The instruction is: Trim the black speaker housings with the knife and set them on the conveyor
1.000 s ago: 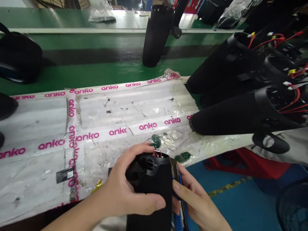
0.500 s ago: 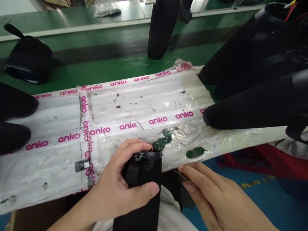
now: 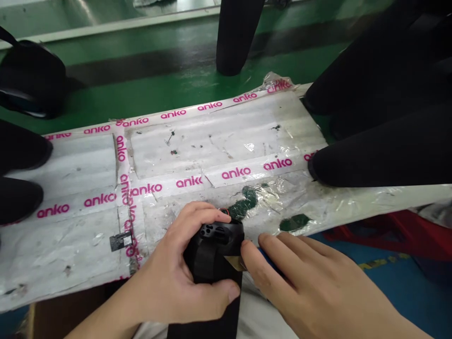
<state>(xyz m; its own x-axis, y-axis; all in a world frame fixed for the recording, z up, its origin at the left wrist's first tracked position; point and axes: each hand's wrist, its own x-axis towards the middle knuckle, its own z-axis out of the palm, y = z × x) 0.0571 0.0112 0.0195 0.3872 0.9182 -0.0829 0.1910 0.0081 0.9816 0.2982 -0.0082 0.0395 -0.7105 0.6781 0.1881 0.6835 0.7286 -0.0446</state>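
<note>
My left hand (image 3: 176,273) is wrapped round the upper end of a black cloth-covered cylindrical speaker (image 3: 208,310). Its moulded plastic end, with small round holes and a slot, faces up, and a bit of red wire shows by my fingertips. In my right hand (image 3: 310,278) is a knife (image 3: 236,262) with a pointed metal blade and a blue handle, mostly hidden by the fingers. The blade tip lies against the side of the speaker, just below the plastic end. Whether it has cut in, I cannot tell.
A board (image 3: 197,155) covered in plastic film and pink-printed tape lies ahead on the green bench (image 3: 169,84). Black cylinders lie at the left (image 3: 21,146) and right (image 3: 381,150); another stands behind (image 3: 238,37). A black strapped speaker (image 3: 31,77) sits far left. Red plastic (image 3: 388,235) is lower right.
My right hand has moved up and left, bringing the knife blade against the speaker. My left hand keeps its grip. The view has shifted slightly.
</note>
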